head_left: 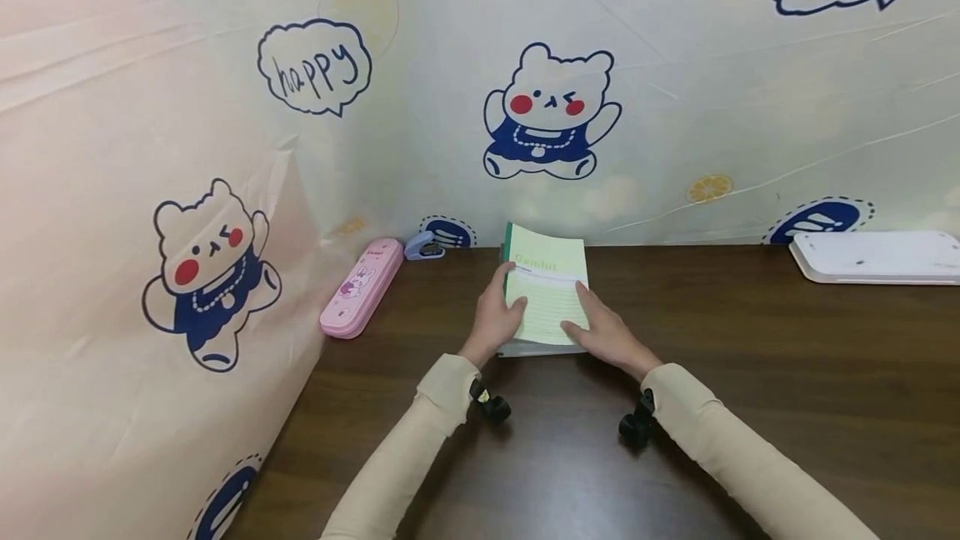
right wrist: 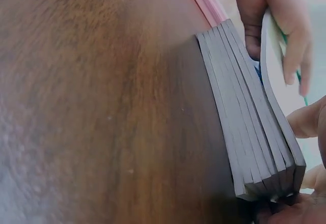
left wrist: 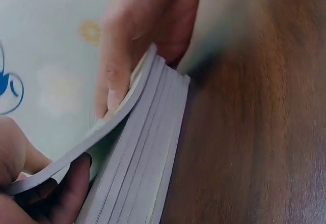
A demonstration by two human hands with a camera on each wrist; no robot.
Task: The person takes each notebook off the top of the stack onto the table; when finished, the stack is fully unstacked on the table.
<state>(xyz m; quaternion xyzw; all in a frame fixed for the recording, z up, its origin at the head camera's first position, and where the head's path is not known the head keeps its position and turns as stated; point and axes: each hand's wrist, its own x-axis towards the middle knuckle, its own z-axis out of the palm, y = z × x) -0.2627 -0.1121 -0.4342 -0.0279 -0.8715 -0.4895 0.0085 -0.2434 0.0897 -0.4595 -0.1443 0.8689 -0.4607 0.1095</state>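
Note:
A stack of notebooks point(right wrist: 244, 117) lies on the table, its page edges toward me. The top notebook point(head_left: 551, 319) shows pale green lined pages, a white band and the word "Gambit". At its left side my left hand point(head_left: 495, 322) pinches the edge, thumb above and fingers underneath. In the left wrist view that side bends up, leaving a gap over the notebooks below. My right hand point(head_left: 609, 337) grips the right side, its thumb point(left wrist: 116, 84) on the top notebook's page. Its other fingers reach round the stack's side, partly hidden.
A pink pencil case point(head_left: 362, 288) lies to the left by the wall cloth, with a small light-blue stapler-like object point(head_left: 423, 247) beside it. Far right is a flat white case point(head_left: 877, 258). The printed cloth point(head_left: 420, 148) borders the dark wooden table point(head_left: 720, 340) behind and left.

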